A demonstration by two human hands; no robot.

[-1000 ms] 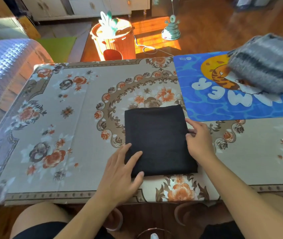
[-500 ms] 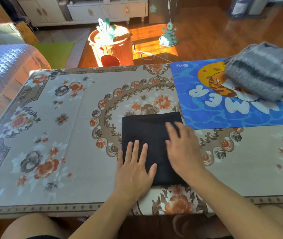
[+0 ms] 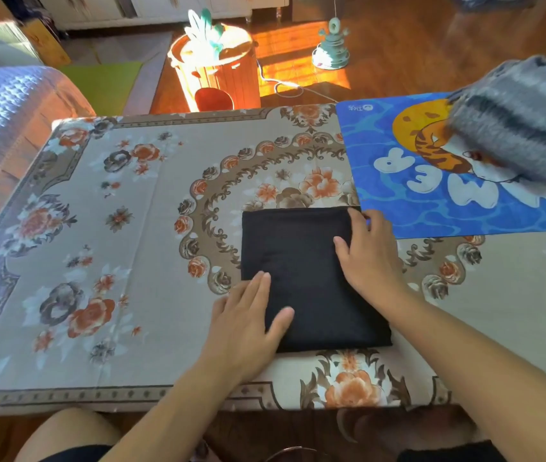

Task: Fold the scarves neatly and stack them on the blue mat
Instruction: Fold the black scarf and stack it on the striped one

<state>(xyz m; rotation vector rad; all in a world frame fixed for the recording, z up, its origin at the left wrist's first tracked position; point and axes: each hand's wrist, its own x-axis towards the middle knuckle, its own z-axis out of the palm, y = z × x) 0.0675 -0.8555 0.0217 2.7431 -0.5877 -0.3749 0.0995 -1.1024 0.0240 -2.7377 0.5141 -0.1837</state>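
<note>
— Black scarf (image 3: 311,278) folded, centre frame on bench (image 3: 165,228). Both hands flat, left (image 3: 248,325), right (image 3: 369,261), gripping nothing?

— Seemingly. Could unfold if lifted loosely toward blue mat (image 3: 431,208), upper right.

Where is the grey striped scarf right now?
In the head view, the folded grey striped scarf lies at far right on the blue mat, beyond the black scarf.

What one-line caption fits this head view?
Both hands, left and right, rest flat on a folded black scarf beside the blue mat holding a grey scarf.
</note>
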